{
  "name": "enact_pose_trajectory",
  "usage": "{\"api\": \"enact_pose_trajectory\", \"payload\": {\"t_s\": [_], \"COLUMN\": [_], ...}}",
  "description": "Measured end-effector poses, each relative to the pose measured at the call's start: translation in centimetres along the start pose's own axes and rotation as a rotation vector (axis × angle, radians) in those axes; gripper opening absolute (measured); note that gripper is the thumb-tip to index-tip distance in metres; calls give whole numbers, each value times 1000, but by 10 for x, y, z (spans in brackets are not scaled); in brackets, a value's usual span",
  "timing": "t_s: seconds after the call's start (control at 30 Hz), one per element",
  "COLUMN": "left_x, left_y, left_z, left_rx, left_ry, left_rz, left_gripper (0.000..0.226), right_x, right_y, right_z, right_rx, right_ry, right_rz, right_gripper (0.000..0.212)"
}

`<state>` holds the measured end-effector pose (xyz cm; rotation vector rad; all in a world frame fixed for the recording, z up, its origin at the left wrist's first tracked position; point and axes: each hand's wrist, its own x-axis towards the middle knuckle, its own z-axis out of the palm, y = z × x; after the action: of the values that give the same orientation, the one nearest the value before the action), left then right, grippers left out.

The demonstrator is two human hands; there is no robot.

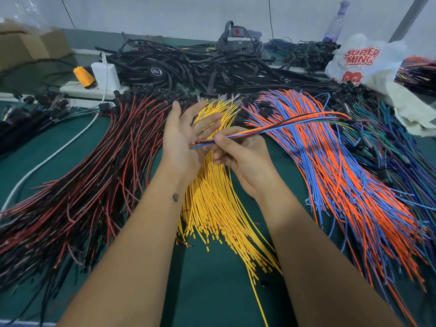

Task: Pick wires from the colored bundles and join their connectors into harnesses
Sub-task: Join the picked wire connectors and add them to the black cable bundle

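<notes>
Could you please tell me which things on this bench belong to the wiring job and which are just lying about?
In use: held wires, right hand, left hand, yellow bundle, red-black bundle, orange-blue bundle.
Lying about: plastic bag, bottle, cardboard box, orange spool.

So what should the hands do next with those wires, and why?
Probably tap the wire tips against the open left hand to even them. The right hand pinches a small bunch of wires in orange, blue, red and black, and their near ends poke out unevenly just over the left palm, above the yellow wires.
</notes>
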<state>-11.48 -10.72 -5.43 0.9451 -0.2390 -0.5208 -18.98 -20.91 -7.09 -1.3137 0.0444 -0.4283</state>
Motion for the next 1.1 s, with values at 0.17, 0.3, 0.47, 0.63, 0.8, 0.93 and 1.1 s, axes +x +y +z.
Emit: {"api": "enact_pose_trajectory", "payload": {"t_s": [0.17,0.3,0.47,0.63,0.8,0.93,1.1], "left_x": [-2,-3,-3,0,2,1,-1], "left_y": [0,-1,-4,-7,-6,-7,-9], "left_z": [0,0,3,5,3,-1,-2], "left_rx": [-9,-57,-106,-72,161,189,168], "left_ry": [1,-17,-66,-111,-81,-172,-102], "left_rz": [4,1,-30,-40,54,121,121], "left_gripper": [60,63,64,60,24,16,14], "right_x": [0,1,0,4,7,7,8], "right_y": [2,4,7,3,0,-1,-1], "right_z": [-1,1,5,-4,-15,-20,-20], "right_rx": [4,17,38,22,44,70,79], "right_ry": [-7,-21,-47,10,86,116,141], "right_rz": [10,15,33,-25,-105,-128,-110], "right_gripper": [11,9,8,11,11,12,12]}}
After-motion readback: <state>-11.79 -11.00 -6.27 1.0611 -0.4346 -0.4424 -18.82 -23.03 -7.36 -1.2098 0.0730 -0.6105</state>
